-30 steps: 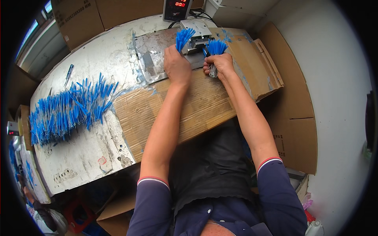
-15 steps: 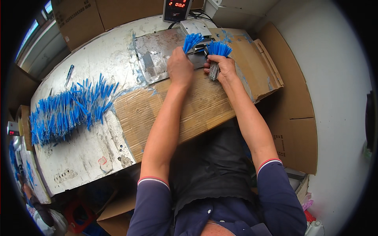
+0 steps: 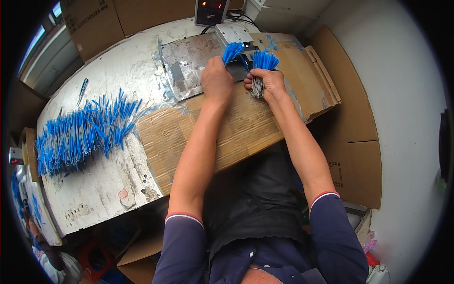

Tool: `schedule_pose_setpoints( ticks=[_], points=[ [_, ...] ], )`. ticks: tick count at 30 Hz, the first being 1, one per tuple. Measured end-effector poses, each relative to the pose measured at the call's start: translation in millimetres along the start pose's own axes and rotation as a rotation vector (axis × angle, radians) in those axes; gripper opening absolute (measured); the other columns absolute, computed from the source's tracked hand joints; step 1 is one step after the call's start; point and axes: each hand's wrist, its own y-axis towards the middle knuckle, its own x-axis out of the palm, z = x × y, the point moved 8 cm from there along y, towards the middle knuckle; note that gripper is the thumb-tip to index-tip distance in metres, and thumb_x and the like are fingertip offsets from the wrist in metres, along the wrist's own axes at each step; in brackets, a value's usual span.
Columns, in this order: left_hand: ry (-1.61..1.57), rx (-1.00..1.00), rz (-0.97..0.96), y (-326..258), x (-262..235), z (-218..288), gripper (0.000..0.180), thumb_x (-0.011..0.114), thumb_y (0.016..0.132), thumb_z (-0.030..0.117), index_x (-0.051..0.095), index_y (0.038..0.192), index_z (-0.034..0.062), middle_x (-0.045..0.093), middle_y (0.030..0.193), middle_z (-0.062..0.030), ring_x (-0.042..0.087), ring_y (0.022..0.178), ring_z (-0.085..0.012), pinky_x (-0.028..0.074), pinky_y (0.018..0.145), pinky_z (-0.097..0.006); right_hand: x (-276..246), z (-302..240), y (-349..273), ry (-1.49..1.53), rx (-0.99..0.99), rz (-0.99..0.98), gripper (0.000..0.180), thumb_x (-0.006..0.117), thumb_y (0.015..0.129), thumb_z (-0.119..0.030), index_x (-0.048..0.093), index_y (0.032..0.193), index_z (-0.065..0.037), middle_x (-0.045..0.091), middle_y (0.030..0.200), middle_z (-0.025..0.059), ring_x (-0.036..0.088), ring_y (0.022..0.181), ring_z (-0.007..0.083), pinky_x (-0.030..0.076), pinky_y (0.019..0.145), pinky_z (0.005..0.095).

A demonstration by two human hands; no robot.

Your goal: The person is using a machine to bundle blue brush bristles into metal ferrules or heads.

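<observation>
At the far edge of the tabletop point(image 3: 118, 66), both arms reach forward to a small metal machine point(image 3: 232, 33). The right hand point(image 3: 268, 84) is closed around a bundle of thin wires point(image 3: 263, 64), blue tips fanned upward and bare grey ends hanging below the fist, probably held this way so that the tips stay together and level. The left hand point(image 3: 216, 80) is curled with its back to the camera; a smaller tuft of blue-tipped wires point(image 3: 231, 50) rises just above it beside the machine, but whether the fingers grip it cannot be told. Under both hands lies a scratched metal plate point(image 3: 184, 64), and nearer the body a sheet of cardboard point(image 3: 222, 128) covers the work surface, its near edge overhanging the lap. Well apart to the left, a large heap of the same blue-tipped wires point(image 3: 78, 135) lies spread out near the left edge. Between heap and hands there is open room. Behind the machine stands a small display unit point(image 3: 211, 10) and cardboard boxes point(image 3: 90, 23); to the right, flattened cardboard panels point(image 3: 350, 128) close in the side.
</observation>
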Motion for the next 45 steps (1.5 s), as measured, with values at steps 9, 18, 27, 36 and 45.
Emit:
schedule_pose_setpoints(
  ticks=[9,18,27,36,45],
  points=[
    [0.067,0.144,-0.021,-3,3,11,0.013,0.058,0.080,0.000,0.058,0.092,0.0031,0.061,0.091,-0.0168,0.063,0.086,-0.0369,0.050,0.074,-0.046,9,-2,-10,-0.030,-0.077,-0.015,0.008,0.067,0.081,0.009,0.062,0.075,0.009,0.063,0.070,0.0165,0.065,0.056,0.0259,0.057,0.045,0.0378],
    [0.039,-0.021,0.120,0,-11,-1,0.013,0.061,0.083,0.003,0.057,0.095,0.0033,0.064,0.087,-0.0166,0.064,0.080,-0.0379,0.050,0.071,-0.048,4,-15,-4,-0.248,-0.169,0.090,0.007,0.063,0.076,0.009,0.061,0.070,0.009,0.061,0.064,0.0148,0.062,0.048,0.0233,0.052,0.040,0.0365],
    [-0.015,-0.165,0.073,0,-10,-12,0.015,0.059,0.094,0.012,0.056,0.105,0.0024,0.067,0.084,-0.0204,0.065,0.081,-0.0413,0.048,0.072,-0.053,12,-18,1,-0.390,-0.223,0.161,0.010,0.063,0.075,0.008,0.061,0.065,0.009,0.062,0.061,0.0150,0.064,0.048,0.0227,0.052,0.040,0.0374],
    [-0.035,-0.067,0.184,1,-16,-8,0.016,0.061,0.094,0.014,0.057,0.105,0.0035,0.067,0.087,-0.0198,0.064,0.087,-0.0405,0.046,0.080,-0.051,11,-6,6,-0.216,-0.074,0.174,0.007,0.065,0.076,0.009,0.060,0.071,0.011,0.064,0.067,0.0184,0.064,0.050,0.0265,0.052,0.040,0.0407],
    [0.025,-0.005,0.015,-1,-6,2,0.015,0.064,0.084,0.007,0.059,0.097,0.0039,0.065,0.081,-0.0163,0.063,0.081,-0.0367,0.047,0.076,-0.048,12,4,2,0.100,-0.145,0.087,0.011,0.071,0.081,0.002,0.062,0.086,0.006,0.067,0.077,0.0178,0.068,0.066,0.0309,0.059,0.055,0.0488]
  ],
)
